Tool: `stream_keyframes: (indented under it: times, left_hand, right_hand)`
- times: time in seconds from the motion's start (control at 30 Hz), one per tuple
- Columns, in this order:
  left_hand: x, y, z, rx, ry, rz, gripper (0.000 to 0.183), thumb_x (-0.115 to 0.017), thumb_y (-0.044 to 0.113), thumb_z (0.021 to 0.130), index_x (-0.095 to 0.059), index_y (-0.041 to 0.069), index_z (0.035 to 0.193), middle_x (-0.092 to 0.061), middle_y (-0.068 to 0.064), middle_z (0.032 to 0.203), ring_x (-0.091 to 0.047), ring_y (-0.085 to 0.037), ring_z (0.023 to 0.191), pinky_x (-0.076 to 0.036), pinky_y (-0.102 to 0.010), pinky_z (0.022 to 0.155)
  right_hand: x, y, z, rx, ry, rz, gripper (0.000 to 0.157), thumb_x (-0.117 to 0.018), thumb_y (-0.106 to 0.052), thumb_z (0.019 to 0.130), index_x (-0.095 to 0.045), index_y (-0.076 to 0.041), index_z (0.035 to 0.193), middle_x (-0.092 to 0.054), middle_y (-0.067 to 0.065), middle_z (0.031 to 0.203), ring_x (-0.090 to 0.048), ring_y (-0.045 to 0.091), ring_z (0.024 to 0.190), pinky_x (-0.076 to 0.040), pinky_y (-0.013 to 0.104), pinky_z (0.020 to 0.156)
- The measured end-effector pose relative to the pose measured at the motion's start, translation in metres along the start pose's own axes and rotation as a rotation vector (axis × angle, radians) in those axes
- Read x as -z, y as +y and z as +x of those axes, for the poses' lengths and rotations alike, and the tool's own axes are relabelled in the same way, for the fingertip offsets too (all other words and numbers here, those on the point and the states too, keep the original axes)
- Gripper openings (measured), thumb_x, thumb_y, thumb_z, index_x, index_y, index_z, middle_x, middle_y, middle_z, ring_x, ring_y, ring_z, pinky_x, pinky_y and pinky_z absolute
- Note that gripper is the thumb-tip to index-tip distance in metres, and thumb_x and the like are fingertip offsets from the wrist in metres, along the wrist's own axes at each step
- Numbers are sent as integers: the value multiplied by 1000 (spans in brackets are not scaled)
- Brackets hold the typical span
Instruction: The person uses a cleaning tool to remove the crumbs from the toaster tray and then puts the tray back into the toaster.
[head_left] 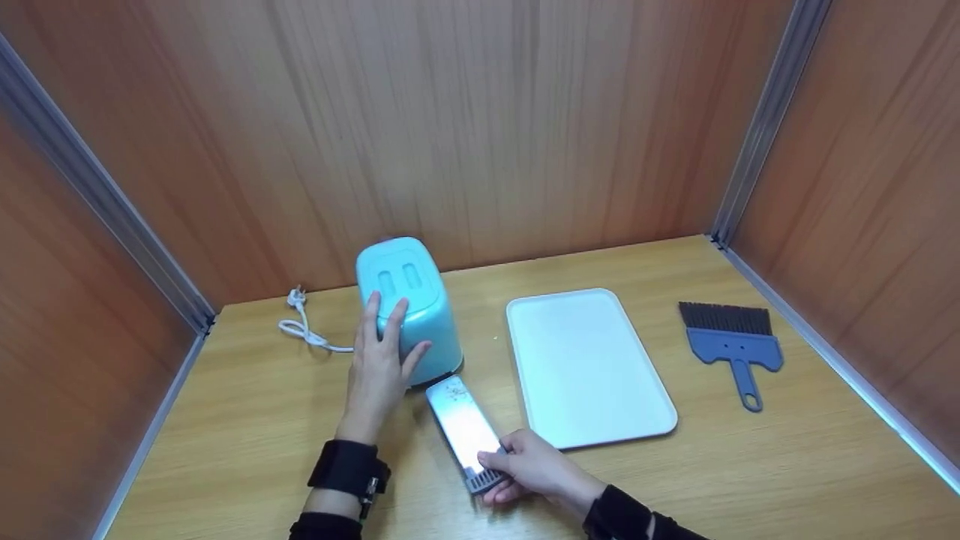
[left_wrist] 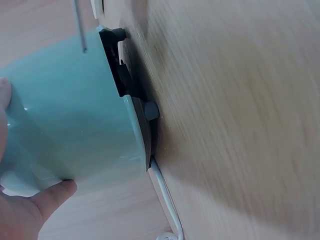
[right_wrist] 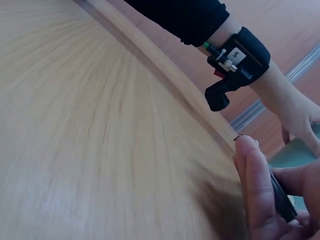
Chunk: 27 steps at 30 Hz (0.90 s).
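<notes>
A light blue toaster [head_left: 441, 330] with a lid over its top stands toward the back. My left hand [head_left: 377, 371] rests on its near side and lid edge, fingers spread and fairly straight. In the left wrist view, a dark gap [left_wrist: 114, 65] shows low in the toaster's wall, just above the table. My right hand [head_left: 538, 466] grips the slotted grey end of a metal crumb tray [head_left: 461, 424], thumb on top and fingers beneath. Brown crumbs [head_left: 454, 391] lie at the tray's far end, close to the toaster's base. Fingers hide most of the tray in the right wrist view.
A white rectangular tray [head_left: 589, 367] lies right of the toaster. Farther right is a blue-grey hand brush [head_left: 735, 349] with dark bristles. The toaster's white cord [head_left: 304, 330] and plug lie at the left, near the back wall. Wooden panels [head_left: 480, 135] enclose the table.
</notes>
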<state>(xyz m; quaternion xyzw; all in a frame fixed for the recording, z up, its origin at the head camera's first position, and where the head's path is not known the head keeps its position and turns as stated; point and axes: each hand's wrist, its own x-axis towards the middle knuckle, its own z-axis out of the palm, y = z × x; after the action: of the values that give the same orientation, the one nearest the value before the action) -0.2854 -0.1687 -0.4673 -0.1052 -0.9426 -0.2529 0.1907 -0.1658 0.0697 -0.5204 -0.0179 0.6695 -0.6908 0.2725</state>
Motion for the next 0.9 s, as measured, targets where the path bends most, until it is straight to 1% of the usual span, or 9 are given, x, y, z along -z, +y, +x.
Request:
stream_keyframes:
  times: [0.2,0.5,0.6,0.7,0.8,0.87,0.9]
  left_hand:
    - [1,1,1,-16,-1,-21,77,-72,46,102,-33,33,167,-7,-15,180,-29,-51,159,-40,-72,120]
    - [4,7,-1,37,-30,-40,77,-73,43,103,-33,33,168,0,-13,182,-25,-50,162,-39,-70,122]
    - [3,9,-2,56,-42,-57,78,-72,42,104,-30,33,169,4,-13,182,-22,-50,163,-39,-69,122]
    - [2,12,-4,75,-44,-81,80,-72,41,104,-26,36,170,8,-14,181,-19,-50,163,-39,-70,122]
    - [1,14,-7,78,-23,-100,82,-73,41,103,-24,39,170,9,-16,181,-17,-51,163,-38,-72,122]
    - [-1,16,-10,58,16,-111,83,-74,42,103,-25,39,169,8,-17,180,-16,-51,163,-36,-72,123]
    - [-2,17,-12,39,46,-116,82,-74,41,102,-26,38,169,6,-18,180,-16,-51,162,-36,-73,123]
  right_hand:
    - [4,-5,-5,15,19,14,28,-66,-19,107,-65,8,113,-80,20,91,-76,11,62,-62,19,59]
    - [13,-11,-8,31,39,10,29,-66,-20,108,-64,8,115,-80,19,93,-76,11,63,-62,19,59]
    - [18,-13,-8,35,51,5,29,-65,-21,108,-65,8,114,-80,17,92,-75,10,63,-62,18,59]
    - [24,-17,-8,30,63,9,29,-65,-22,108,-65,6,113,-80,16,92,-75,9,64,-62,18,60]
    - [30,-22,-7,25,76,17,30,-65,-23,108,-65,6,113,-81,15,94,-76,9,66,-62,18,61]
    - [34,-25,-8,27,88,21,31,-65,-24,108,-64,6,114,-80,16,95,-76,9,66,-62,18,62]
    - [36,-27,-8,30,93,24,31,-65,-24,109,-64,6,115,-80,16,96,-76,9,67,-62,18,62]
